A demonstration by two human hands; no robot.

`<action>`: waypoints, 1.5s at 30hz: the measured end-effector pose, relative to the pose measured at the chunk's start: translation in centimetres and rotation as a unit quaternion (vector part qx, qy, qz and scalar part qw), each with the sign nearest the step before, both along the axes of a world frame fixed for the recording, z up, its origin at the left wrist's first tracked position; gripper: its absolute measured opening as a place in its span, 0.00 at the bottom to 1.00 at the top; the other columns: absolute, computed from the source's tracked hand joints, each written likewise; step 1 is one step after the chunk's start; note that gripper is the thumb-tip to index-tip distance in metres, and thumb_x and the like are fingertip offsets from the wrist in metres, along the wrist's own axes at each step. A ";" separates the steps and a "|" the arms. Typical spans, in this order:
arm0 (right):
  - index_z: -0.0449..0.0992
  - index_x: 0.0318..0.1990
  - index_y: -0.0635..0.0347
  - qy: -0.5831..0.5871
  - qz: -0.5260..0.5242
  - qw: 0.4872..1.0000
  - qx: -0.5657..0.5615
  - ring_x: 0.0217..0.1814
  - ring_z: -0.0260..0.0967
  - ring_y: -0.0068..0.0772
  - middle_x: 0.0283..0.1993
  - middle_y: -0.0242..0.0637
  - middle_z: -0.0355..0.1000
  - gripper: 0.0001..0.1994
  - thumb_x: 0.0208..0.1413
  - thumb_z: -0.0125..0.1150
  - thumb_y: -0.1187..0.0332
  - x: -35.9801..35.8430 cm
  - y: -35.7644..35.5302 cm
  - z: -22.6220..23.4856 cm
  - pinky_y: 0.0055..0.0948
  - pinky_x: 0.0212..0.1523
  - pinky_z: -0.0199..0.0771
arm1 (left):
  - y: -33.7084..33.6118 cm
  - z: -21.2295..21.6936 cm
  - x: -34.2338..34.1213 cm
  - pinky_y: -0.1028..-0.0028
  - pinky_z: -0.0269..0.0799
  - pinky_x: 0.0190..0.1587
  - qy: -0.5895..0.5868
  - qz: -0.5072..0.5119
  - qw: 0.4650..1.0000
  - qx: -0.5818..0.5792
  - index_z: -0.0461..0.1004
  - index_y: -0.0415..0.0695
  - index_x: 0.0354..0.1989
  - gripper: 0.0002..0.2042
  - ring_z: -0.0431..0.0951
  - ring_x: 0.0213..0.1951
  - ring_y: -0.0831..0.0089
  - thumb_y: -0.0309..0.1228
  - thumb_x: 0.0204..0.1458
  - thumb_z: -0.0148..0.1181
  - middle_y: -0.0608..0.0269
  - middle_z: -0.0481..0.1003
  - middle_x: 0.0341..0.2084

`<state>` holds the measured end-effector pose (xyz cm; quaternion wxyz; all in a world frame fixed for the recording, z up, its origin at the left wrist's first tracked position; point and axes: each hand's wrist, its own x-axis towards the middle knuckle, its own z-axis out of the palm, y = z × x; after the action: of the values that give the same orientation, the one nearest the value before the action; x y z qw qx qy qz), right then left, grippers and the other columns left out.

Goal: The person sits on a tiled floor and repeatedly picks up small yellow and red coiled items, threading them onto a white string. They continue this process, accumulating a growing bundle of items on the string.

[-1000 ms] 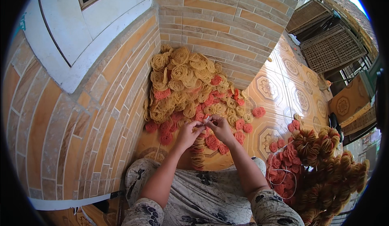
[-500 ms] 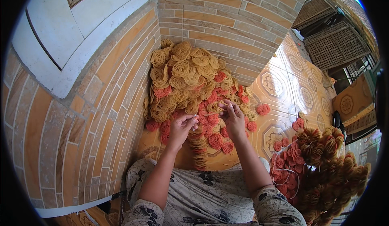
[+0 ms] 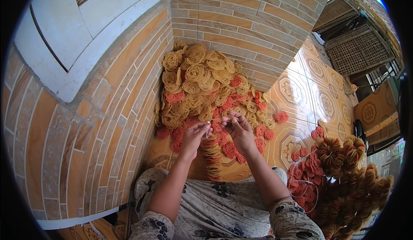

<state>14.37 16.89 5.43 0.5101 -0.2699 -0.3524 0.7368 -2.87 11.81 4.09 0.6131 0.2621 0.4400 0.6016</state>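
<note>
My left hand (image 3: 194,136) and my right hand (image 3: 239,130) are raised close together over the floor, fingertips pinched toward each other. A string of stacked yellow and red coils (image 3: 211,159) hangs below my left hand, down toward my lap. Whether a thread runs between the two hands is too fine to tell. Just beyond the hands a big heap of yellow and red round woven coils (image 3: 202,87) lies piled in the corner against the brick wall.
A brick wall (image 3: 99,123) stands on the left and behind the heap. Loose red coils (image 3: 280,117) lie on the patterned tile floor (image 3: 309,93). A pile of strung brown and red coil bundles (image 3: 344,184) sits at my right. Woven screens (image 3: 357,50) stand far right.
My hands reached out over the loose coils half a second ago and have now drawn back together, fingertips meeting above the hanging string.
</note>
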 end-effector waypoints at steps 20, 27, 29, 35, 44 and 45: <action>0.64 0.51 0.63 -0.022 0.030 0.999 0.025 0.48 0.71 0.31 0.45 0.42 0.72 0.10 0.67 0.41 0.71 -0.4 -0.5 0.4 0.33 0.54 0.71 | 0.0 -0.4 -0.6 0.80 0.73 0.37 -0.031 -0.008 0.999 -0.017 0.76 0.43 0.39 0.06 0.76 0.31 0.81 0.30 0.57 0.57 0.68 0.77 0.29; 0.65 0.49 0.64 -0.041 0.032 0.998 0.034 0.46 0.71 0.29 0.44 0.40 0.72 0.09 0.67 0.41 0.71 -0.3 -0.5 0.3 0.32 0.53 0.71 | 0.1 -0.7 -0.4 0.80 0.72 0.36 -0.016 -0.007 1.000 -0.018 0.76 0.42 0.39 0.06 0.75 0.32 0.81 0.30 0.57 0.58 0.68 0.77 0.30; 0.65 0.49 0.64 -0.038 0.033 0.998 0.041 0.46 0.71 0.29 0.44 0.40 0.72 0.09 0.67 0.41 0.71 -0.3 -0.5 0.3 0.32 0.53 0.71 | 0.1 -0.8 -0.4 0.80 0.72 0.37 -0.020 -0.004 1.000 -0.023 0.76 0.42 0.40 0.06 0.75 0.32 0.81 0.30 0.57 0.58 0.68 0.77 0.30; 0.64 0.49 0.64 -0.085 0.041 0.995 0.045 0.44 0.71 0.27 0.41 0.38 0.73 0.09 0.67 0.42 0.71 0.1 -0.1 0.3 0.30 0.50 0.72 | 0.0 -1.1 -0.6 0.80 0.72 0.38 -0.027 -0.049 0.998 -0.014 0.75 0.41 0.41 0.07 0.76 0.33 0.80 0.30 0.58 0.56 0.68 0.77 0.32; 0.63 0.49 0.63 -0.262 0.072 0.952 0.143 0.40 0.72 0.27 0.36 0.38 0.74 0.08 0.67 0.40 0.72 0.3 0.0 0.8 0.28 0.46 0.72 | 0.4 -1.9 -0.6 0.78 0.71 0.41 -0.044 0.037 0.998 -0.001 0.72 0.42 0.42 0.06 0.75 0.41 0.80 0.29 0.60 0.53 0.68 0.76 0.32; 0.62 0.49 0.63 -0.263 0.063 0.949 0.160 0.39 0.72 0.27 0.35 0.38 0.74 0.08 0.67 0.40 0.72 0.3 0.0 1.0 0.27 0.46 0.72 | 0.5 -1.8 -0.5 0.78 0.71 0.40 0.041 0.024 0.999 0.024 0.71 0.41 0.42 0.06 0.75 0.39 0.79 0.29 0.60 0.53 0.67 0.76 0.32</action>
<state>14.72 16.87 6.42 0.3883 -0.3459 -0.6036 0.6043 -3.40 12.28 2.29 0.5735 0.2906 0.4568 0.6148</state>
